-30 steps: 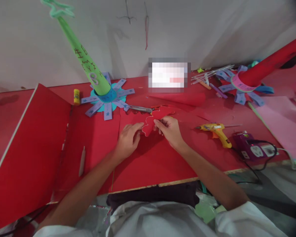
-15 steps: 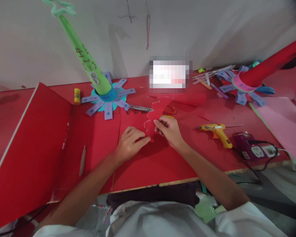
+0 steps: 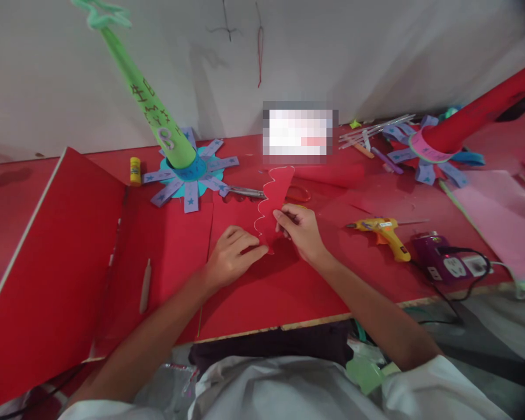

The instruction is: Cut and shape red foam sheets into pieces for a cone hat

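Between my hands is a strip of red paper with a scalloped left edge outlined in white. My left hand pinches its lower end between thumb and fingers. Higher up, my right hand grips the strip's straight right edge, thumb on top. The strip stands raised over the red tabletop, its top end leaning away from me. Behind it lie scissors with a red-orange handle, partly covered by the paper. Red paper sheets lie flat under and beside my left hand.
A green paper cone on a blue base stands back left, near a glue stick. A red cone is at the right. A yellow glue gun and purple power strip sit right; a red folded board rises left.
The top of the red paper strip has swung slightly left and straightened, showing more of its face. Both hands keep their hold almost in place.
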Motion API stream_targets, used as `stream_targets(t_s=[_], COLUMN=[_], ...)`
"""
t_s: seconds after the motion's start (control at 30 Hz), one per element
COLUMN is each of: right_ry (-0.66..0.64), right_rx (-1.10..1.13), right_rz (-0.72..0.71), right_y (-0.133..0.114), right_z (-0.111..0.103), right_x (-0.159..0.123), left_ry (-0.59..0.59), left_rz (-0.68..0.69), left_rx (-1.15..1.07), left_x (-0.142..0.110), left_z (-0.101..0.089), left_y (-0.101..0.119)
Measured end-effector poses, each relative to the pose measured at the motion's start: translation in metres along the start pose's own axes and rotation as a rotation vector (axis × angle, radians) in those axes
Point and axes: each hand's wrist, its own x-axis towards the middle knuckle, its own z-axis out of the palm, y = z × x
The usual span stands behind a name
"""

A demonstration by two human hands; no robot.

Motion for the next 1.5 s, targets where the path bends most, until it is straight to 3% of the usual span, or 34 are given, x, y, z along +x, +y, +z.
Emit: stream_targets(t_s=[0.33,0.5,0.67,0.77,1.0,1.23,1.5], right_ry=[-0.009,-0.113,-0.112,-0.126,-0.142,-0.107,-0.084], right_rx=[0.348,0.389,0.435,0.444,0.414,0.261,-0.028], right_rz=[0.196,0.240,0.301,0.292,0.277,0.154,-0.053], right_y=[-0.002,-0.004,-0.001,0.003,0.007,0.009,0.005], right_z=[-0.004,-0.005,-0.006,-0.007,-0.006,-0.004,0.000], right_x=[0.002,0.004,0.005,0.005,0.004,0.003,-0.001], left_ry=[-0.053,-0.003,-0.021,-0.028,0.000,-0.006,-0.014], left_rz=[0.019,-0.088,-0.196,-0.234,0.003,0.087,-0.043], left_rx=[-0.044,0.001,-0.051,-0.072,0.024,0.025,0.023], left_x=[0.001,-0.015,-0.028,-0.027,-0.013,-0.002,-0.008], left_z=[-0.001,0.006,0.006,0.003,-0.007,-0.011,-0.004], left_y=[0.000,-0.004,-0.004,-0.002,-0.003,-0.003,-0.002])
